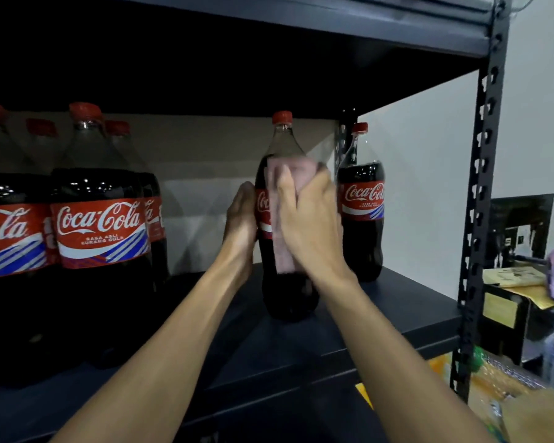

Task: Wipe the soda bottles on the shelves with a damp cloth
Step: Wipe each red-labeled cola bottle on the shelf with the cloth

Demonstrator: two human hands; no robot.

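While we stand at the dark metal shelf [349, 321], one cola bottle [287, 298] sits upright on it near the middle, apart from the others. Our left hand [242, 219] grips its left side at label height, the fingers curling round behind it out of sight. Our right hand [314, 225] is blurred, but we can see it clasp a pink cloth [280, 247] against the front of the bottle, with the thumb laid over the cloth and the fingers wrapped to the right. The cloth covers most of the label, from the shoulder down. Just beside it to the right stands another bottle [362, 219], close to the rack's perforated post [480, 219]. A cluster of bottles [100, 235] fills the left end of the shelf, red caps up.
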